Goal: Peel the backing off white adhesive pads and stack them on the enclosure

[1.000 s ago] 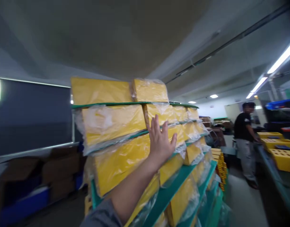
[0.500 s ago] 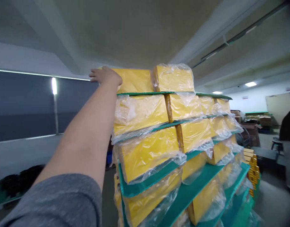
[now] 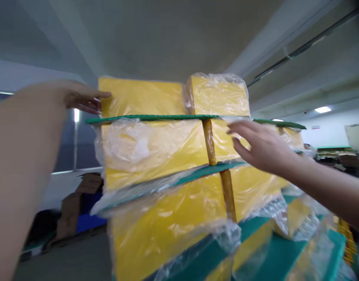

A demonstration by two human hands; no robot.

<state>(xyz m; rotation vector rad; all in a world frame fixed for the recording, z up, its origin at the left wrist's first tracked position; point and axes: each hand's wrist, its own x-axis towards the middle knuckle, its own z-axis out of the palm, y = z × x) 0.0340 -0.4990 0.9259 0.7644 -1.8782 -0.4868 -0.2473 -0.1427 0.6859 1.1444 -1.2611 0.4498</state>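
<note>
Reaching out on both sides of the stack, and here's the view on my feed. My left grip [image 3: 79, 96] is open, fingers stretched out and clamped on nothing, with the fingertips [image 3: 104, 95] right at the left end of the upper-left yellow package [image 3: 141, 97]. The blur makes it hard to call, but they look to be touching its plastic wrap. That package lies on a green sheet [image 3: 152, 118], with the upper-right yellow package [image 3: 218, 95] snug beside it on the same sheet.

Over to my right grip [image 3: 263, 146]: it's open too, fingers spread and curved, holding nothing. It sits in front of the narrower second-layer package [image 3: 223, 140], just under the green sheet, and I can't tell whether the fingertips are touching the wrap. The wide second-layer package [image 3: 152, 152] is to the left of that one, between my two grips and lower down. Below them, a lower green sheet [image 3: 208, 170] separates them from the third-layer package [image 3: 164, 234].

Beyond the stack on the left, brown cardboard boxes [image 3: 90, 183] stand beside a blue crate [image 3: 90, 223].
</note>
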